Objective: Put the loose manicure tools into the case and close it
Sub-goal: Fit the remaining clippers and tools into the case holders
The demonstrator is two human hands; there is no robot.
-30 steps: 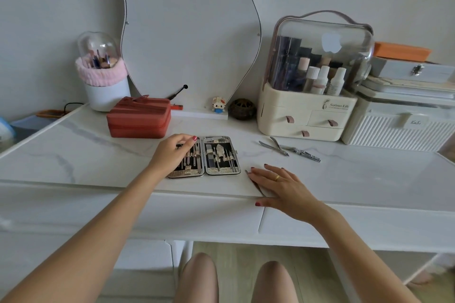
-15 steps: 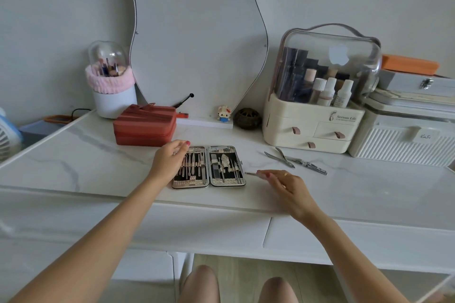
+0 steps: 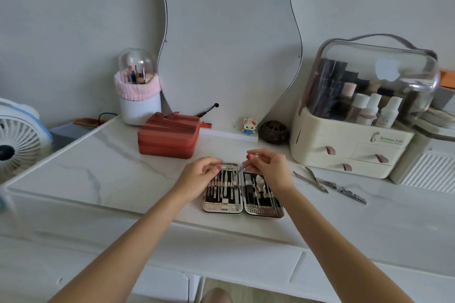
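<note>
The manicure case (image 3: 222, 207) lies open flat on the marble tabletop, both halves lined with several metal tools in elastic loops. My right hand (image 3: 269, 167) pinches a thin metal tool (image 3: 238, 171) that slants down toward the left half of the case. My left hand (image 3: 199, 174) rests with curled fingers on the upper left edge of the case. Two loose tools lie on the table to the right: a nipper (image 3: 311, 179) and a pair of scissors (image 3: 344, 190).
A red zip box (image 3: 168, 139) sits behind the case. A cream cosmetics organiser (image 3: 354, 145) stands at the right, a brush holder (image 3: 139, 91) and a mirror (image 3: 229, 39) at the back, a fan (image 3: 17, 140) at the far left. The table's front edge (image 3: 147, 219) runs below the case.
My right hand picked a thin tool off the table beside the case and carried it up over the case's left half. My left hand stayed at the case's left edge.
</note>
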